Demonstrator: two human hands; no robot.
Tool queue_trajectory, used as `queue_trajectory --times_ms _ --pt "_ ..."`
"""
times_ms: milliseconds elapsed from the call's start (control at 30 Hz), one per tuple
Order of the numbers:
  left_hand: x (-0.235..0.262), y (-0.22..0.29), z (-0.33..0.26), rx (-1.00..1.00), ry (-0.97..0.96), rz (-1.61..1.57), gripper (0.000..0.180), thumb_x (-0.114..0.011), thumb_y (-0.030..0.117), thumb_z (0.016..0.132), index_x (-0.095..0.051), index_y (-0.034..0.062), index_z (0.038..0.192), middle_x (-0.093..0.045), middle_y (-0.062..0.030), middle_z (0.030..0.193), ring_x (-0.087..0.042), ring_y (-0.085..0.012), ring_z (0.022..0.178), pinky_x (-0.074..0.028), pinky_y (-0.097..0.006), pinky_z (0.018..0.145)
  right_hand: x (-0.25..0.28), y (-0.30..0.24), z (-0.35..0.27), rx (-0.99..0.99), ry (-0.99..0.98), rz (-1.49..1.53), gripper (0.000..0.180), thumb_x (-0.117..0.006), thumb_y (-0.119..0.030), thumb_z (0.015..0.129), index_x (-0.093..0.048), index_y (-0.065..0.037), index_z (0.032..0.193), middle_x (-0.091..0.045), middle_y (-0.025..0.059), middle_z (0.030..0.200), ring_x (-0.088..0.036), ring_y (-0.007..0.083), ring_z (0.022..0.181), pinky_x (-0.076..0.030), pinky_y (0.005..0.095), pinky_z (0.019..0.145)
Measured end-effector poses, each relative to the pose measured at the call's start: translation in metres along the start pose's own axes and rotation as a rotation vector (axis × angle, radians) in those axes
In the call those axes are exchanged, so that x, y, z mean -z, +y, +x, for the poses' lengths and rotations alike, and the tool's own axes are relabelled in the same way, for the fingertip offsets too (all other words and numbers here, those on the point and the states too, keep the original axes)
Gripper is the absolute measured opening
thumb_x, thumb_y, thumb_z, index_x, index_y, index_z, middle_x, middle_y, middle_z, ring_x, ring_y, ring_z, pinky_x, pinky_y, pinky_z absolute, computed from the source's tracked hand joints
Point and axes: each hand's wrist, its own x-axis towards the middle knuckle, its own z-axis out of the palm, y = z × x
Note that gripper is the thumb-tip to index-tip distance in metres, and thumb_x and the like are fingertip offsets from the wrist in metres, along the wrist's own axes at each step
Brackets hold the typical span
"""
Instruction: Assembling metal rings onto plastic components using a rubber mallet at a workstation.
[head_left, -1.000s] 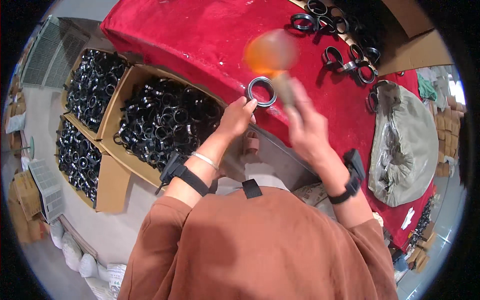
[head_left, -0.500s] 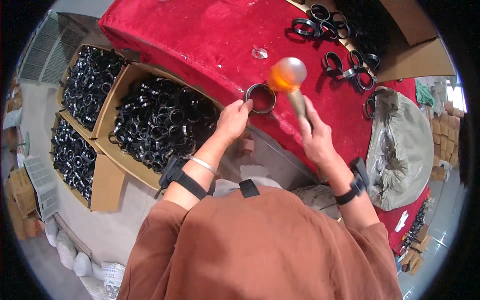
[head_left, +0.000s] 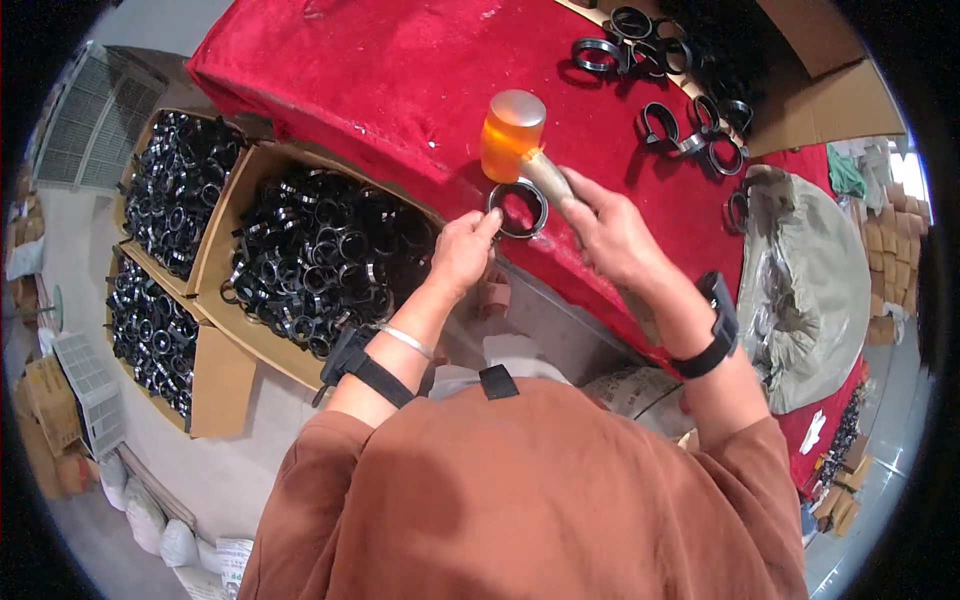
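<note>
A black metal ring [head_left: 518, 207] lies flat on the red cloth table [head_left: 380, 90] near its front edge. My left hand [head_left: 462, 250] pinches the ring's left side with its fingertips. My right hand [head_left: 612, 232] grips the pale handle of a mallet with an orange translucent head [head_left: 512, 136]. The mallet head stands just above the ring's far rim, touching or nearly touching it.
Cardboard boxes full of black rings [head_left: 315, 260], [head_left: 175, 185], [head_left: 150, 335] stand on the floor to my left. More loose rings [head_left: 660, 55] lie at the table's far side by an open cardboard box [head_left: 820, 95]. A grey sack [head_left: 805, 290] sits to the right.
The mallet was raised and blurred a second ago; it has come down onto the ring's far side. My left hand has kept hold of the ring.
</note>
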Motion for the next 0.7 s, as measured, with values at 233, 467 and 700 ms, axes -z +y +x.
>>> queue_trajectory --times_ms 233,467,700 --pt "-0.003 0.013 -0.009 -0.020 0.032 -0.093 0.046 -0.051 0.044 0.089 -0.063 -0.0003 0.085 -0.060 -0.0096 0.066 -0.060 -0.0193 0.068 -0.044 -0.034 0.063 0.017 0.001 -0.032 -0.009 0.240 0.194 0.044 -0.047 -0.018 0.094 -0.042 -0.009 0.137 -0.062 0.0061 0.085 -0.058 0.0116 0.069 -0.049 0.0284 0.065" --pt "0.004 0.011 -0.009 -0.065 -0.040 -0.132 0.029 -0.053 0.033 0.094 -0.063 0.0071 0.083 -0.057 0.0004 0.072 -0.048 -0.0070 0.062 -0.039 -0.025 0.056 -0.003 0.059 -0.040 0.221 0.425 0.133 0.048 -0.051 -0.025 0.092 -0.042 -0.007 0.135 -0.056 0.0253 0.119 -0.057 0.0313 0.111 -0.046 0.0367 0.093" --pt "0.007 0.004 0.001 -0.034 -0.065 -0.103 0.030 -0.049 0.034 0.095 -0.061 0.0080 0.085 -0.052 0.0019 0.070 -0.046 -0.0074 0.060 -0.036 -0.023 0.056 -0.011 0.059 -0.067 0.126 0.408 0.277 0.049 -0.051 -0.022 0.092 -0.039 -0.002 0.136 -0.055 0.0236 0.122 -0.057 0.0297 0.112 -0.045 0.0355 0.094"
